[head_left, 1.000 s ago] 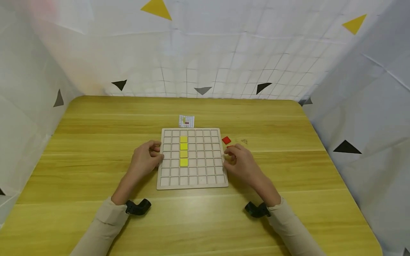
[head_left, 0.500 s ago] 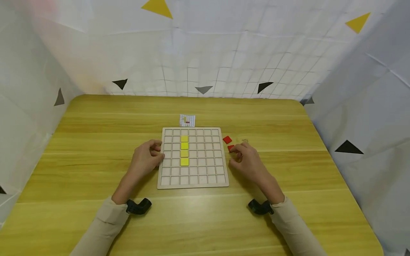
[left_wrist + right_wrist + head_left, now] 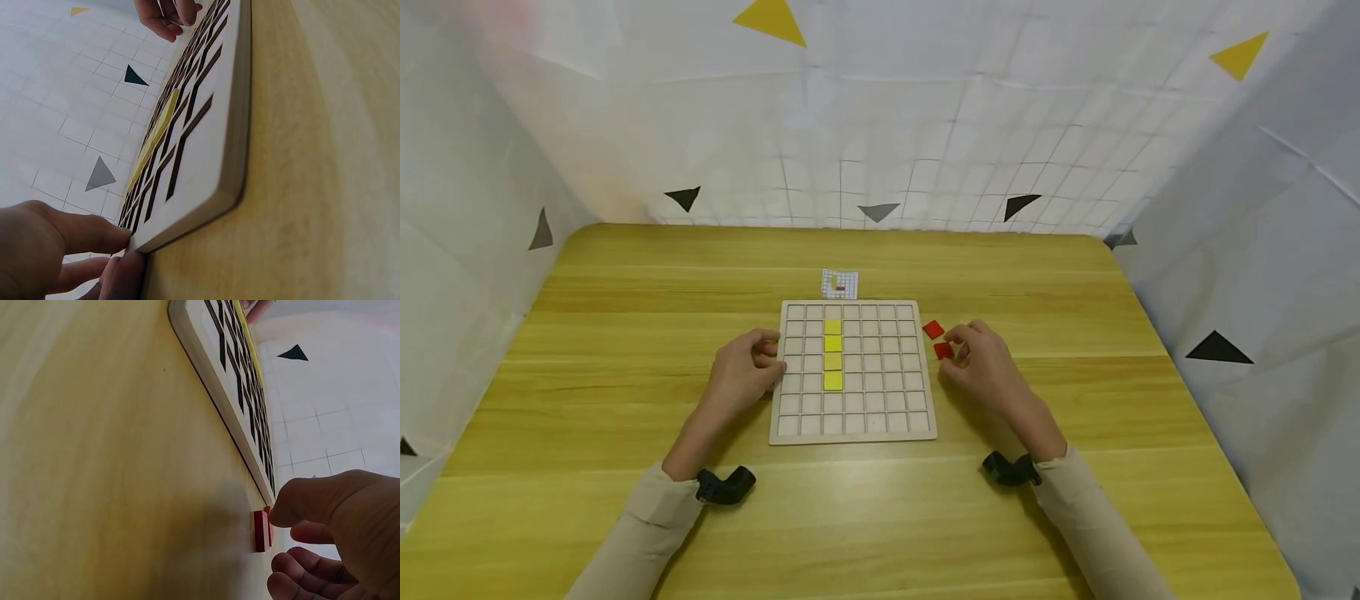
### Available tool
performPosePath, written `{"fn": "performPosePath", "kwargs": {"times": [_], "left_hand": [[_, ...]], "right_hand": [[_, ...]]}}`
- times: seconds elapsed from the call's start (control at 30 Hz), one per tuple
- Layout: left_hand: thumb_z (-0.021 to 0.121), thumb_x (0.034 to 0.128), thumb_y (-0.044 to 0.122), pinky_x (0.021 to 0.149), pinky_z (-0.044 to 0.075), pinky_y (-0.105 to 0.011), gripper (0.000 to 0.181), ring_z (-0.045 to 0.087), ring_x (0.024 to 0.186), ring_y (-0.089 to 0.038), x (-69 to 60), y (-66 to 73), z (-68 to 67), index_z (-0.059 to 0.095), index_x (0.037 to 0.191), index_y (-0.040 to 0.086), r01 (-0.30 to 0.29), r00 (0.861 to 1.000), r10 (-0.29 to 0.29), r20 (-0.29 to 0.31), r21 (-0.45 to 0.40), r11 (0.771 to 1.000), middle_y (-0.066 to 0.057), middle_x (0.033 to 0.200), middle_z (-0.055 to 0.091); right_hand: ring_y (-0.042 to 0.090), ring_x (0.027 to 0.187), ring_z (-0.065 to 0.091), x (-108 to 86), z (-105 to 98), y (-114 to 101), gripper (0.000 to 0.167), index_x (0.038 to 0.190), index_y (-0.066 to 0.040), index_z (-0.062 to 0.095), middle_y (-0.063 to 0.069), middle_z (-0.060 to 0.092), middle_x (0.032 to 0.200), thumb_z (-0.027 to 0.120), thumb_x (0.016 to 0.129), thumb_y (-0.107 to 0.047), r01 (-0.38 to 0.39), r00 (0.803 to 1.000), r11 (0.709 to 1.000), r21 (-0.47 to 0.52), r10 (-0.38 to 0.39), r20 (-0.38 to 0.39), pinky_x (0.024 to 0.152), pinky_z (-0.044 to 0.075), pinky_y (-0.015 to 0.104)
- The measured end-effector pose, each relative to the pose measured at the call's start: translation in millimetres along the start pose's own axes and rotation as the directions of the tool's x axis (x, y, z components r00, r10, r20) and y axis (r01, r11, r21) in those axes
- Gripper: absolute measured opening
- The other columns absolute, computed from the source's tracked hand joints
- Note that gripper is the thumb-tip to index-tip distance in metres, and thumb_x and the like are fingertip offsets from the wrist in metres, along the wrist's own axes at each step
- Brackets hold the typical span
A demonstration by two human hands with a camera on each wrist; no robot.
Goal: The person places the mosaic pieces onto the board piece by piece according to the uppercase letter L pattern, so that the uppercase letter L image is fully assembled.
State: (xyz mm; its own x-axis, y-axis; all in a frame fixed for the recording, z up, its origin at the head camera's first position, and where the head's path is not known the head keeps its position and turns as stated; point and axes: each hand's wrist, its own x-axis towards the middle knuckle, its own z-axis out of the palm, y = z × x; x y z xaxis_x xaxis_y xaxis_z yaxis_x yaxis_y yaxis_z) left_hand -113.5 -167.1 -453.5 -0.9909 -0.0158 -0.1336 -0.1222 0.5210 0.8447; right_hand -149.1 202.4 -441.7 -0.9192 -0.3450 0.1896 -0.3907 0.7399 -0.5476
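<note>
A pale wooden grid board (image 3: 874, 402) lies flat on the table, with a column of several yellow tiles (image 3: 832, 361) in its cells. My left hand (image 3: 743, 368) holds the board's left edge with thumb and fingertips, seen closer in the left wrist view, where the fingers (image 3: 94, 234) meet the rim. Right of the board, two red tiles (image 3: 933, 330) lie on the table. My right hand (image 3: 988, 367) is beside the nearer red tile (image 3: 943, 351), thumb and forefinger bent with a gap around it. In the right wrist view, the thumb (image 3: 306, 500) is close to that tile (image 3: 260, 531).
A small printed card (image 3: 839, 284) showing a grid with yellow and red marks lies behind the board. White sheets (image 3: 880, 125) with printed triangles hang round the back and sides of the wooden table (image 3: 865, 517). Black wrist cameras (image 3: 726, 486) are on both wrists.
My right hand has moved from the board's right edge slightly right and away from me, to the nearer red tile, which now shows more fully. The left hand stays in place.
</note>
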Motion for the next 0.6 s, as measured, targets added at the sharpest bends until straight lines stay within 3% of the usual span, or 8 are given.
{"fn": "performPosePath", "kwargs": {"times": [0.6], "left_hand": [[0.071, 0.0892, 0.007, 0.064, 0.055, -0.030, 0.047, 0.066, 0.095, -0.025, 0.6, -0.6, -0.1, 0.058, 0.134, 0.003, -0.002, 1.000, 0.002, -0.005, 0.007, 1.000, -0.014, 0.112, 0.062]], "right_hand": [[0.022, 0.080, 0.055, 10.4, 4.3, 6.3, 0.029, 0.106, -0.001, 0.071, 0.010, 0.057, 0.093, 0.077, 0.078, -0.004, -0.018, 0.998, 1.000, -0.004, 0.018, 0.067, 0.070, 0.049, 0.036]]}}
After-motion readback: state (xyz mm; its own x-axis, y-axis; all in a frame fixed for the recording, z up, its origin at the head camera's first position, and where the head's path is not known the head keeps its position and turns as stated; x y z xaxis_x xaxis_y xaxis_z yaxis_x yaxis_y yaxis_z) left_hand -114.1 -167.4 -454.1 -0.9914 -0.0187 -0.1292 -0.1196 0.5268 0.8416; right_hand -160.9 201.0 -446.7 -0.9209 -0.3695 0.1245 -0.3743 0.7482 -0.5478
